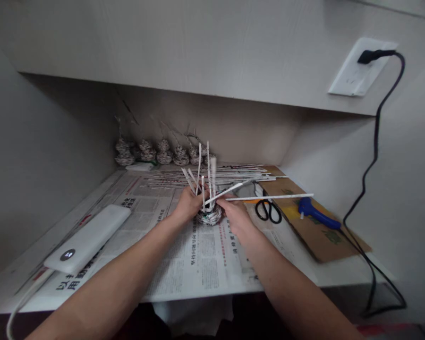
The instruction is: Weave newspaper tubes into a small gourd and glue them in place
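Grasped by the left hand (190,203) at nine o'clock and the right hand (234,213) at three, the central basket (210,217) looks woven below, its sticks (213,174) unwoven above, seemingly finished gourds (164,156) standing at eleven.

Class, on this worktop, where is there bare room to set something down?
Uncovered newspaper shows between the forearms, nearer than the woven piece, and between the white device and left hand. Farther back, paper sticks and woven gourd shapes crowd it; at right, scissors and a blue glue gun.
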Action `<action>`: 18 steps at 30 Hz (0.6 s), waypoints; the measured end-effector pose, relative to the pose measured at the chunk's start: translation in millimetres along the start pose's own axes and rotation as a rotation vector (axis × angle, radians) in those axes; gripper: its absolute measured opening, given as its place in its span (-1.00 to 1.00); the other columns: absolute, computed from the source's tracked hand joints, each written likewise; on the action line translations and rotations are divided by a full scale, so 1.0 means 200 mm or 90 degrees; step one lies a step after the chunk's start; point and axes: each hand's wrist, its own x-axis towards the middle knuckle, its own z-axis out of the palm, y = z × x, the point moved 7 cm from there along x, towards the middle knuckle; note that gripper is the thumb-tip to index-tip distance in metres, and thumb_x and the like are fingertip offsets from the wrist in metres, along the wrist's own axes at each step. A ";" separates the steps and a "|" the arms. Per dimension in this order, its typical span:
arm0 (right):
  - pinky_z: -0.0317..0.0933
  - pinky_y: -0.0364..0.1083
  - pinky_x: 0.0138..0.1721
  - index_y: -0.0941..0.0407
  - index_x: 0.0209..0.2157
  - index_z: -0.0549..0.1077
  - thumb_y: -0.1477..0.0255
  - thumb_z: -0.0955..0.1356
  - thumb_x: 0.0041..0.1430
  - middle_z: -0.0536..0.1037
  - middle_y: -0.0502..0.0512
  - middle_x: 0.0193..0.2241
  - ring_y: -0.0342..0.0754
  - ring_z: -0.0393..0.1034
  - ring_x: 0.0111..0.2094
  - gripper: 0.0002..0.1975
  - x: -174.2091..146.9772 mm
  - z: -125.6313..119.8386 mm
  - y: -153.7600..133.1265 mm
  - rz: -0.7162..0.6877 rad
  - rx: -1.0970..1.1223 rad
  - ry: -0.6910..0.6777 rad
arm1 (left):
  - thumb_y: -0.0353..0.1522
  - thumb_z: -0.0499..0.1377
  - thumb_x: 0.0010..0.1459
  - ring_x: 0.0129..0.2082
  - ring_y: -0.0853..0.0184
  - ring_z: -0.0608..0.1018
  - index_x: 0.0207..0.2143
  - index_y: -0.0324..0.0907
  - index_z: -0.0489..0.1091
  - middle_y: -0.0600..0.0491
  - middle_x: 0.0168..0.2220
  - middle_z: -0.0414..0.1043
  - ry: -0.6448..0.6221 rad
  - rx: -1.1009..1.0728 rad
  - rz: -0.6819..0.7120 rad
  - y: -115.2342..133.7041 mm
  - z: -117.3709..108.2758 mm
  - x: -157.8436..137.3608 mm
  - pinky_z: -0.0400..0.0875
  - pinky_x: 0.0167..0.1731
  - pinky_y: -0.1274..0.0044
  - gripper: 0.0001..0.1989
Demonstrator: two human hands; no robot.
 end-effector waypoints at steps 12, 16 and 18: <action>0.27 -0.10 -0.37 0.12 -0.53 0.49 0.35 0.45 -0.21 0.55 0.01 -0.57 -0.04 0.42 -0.48 -0.85 0.02 0.00 0.00 -0.095 -0.056 0.004 | -0.27 0.40 -0.27 -0.51 0.34 0.49 -0.44 -0.29 0.52 0.00 -0.49 0.53 -0.181 -0.063 -0.112 -0.02 0.02 0.01 0.39 -0.42 0.52 -0.69; 0.28 -0.10 -0.34 0.12 -0.54 0.46 0.37 0.45 -0.20 0.54 -0.02 -0.58 -0.07 0.42 -0.49 -0.85 0.00 0.02 -0.02 -0.092 -0.021 -0.017 | -0.32 0.39 -0.28 -0.53 0.34 0.48 -0.53 -0.28 0.53 -0.01 -0.54 0.53 -0.187 -0.038 -0.123 -0.03 0.00 0.01 0.37 -0.46 0.53 -0.77; 0.27 -0.11 -0.35 0.12 -0.53 0.44 0.38 0.47 -0.24 0.53 -0.04 -0.59 -0.08 0.41 -0.49 -0.82 -0.01 0.01 -0.03 -0.081 -0.011 0.005 | -0.34 0.36 -0.28 -0.54 0.34 0.47 -0.55 -0.28 0.52 0.00 -0.58 0.51 -0.160 -0.015 -0.107 -0.03 -0.01 0.02 0.35 -0.48 0.54 -0.81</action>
